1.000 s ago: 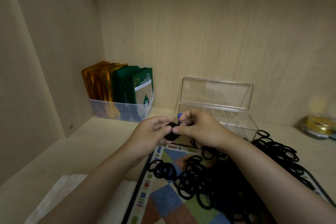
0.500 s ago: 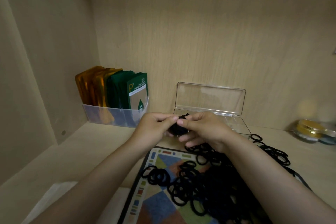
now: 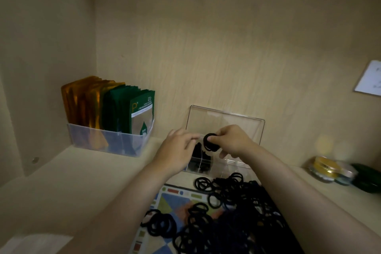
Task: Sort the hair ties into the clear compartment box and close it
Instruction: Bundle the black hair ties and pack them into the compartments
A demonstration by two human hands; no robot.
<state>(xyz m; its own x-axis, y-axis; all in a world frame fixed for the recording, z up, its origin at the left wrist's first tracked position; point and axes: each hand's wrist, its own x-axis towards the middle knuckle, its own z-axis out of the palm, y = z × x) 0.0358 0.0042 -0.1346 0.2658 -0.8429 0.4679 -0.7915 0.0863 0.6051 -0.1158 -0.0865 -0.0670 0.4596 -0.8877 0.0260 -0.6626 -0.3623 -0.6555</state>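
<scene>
A clear compartment box (image 3: 233, 166) stands against the back wall with its lid (image 3: 226, 121) upright. Black hair ties (image 3: 199, 155) lie in its leftmost compartment. My right hand (image 3: 232, 140) pinches a small bundle of black hair ties (image 3: 210, 142) above the box's left end. Beside that bundle, at the box's left edge, my left hand (image 3: 177, 151) hovers with its fingers loosely extended and nothing in it. A big heap of loose black hair ties (image 3: 222, 212) covers a colourful patterned mat (image 3: 175, 202) in front of the box.
A clear bin (image 3: 109, 143) of gold and green sachets stands at the back left. Small round jars (image 3: 325, 169) and a dark green item (image 3: 367, 178) sit at the right. A white paper (image 3: 369, 78) hangs on the back wall. A pale cloth (image 3: 35, 243) lies at the front left.
Both hands pinched the bundle together before. Now my left hand has let go and my right hand has carried the bundle up over the box's left end. The view has tilted upward.
</scene>
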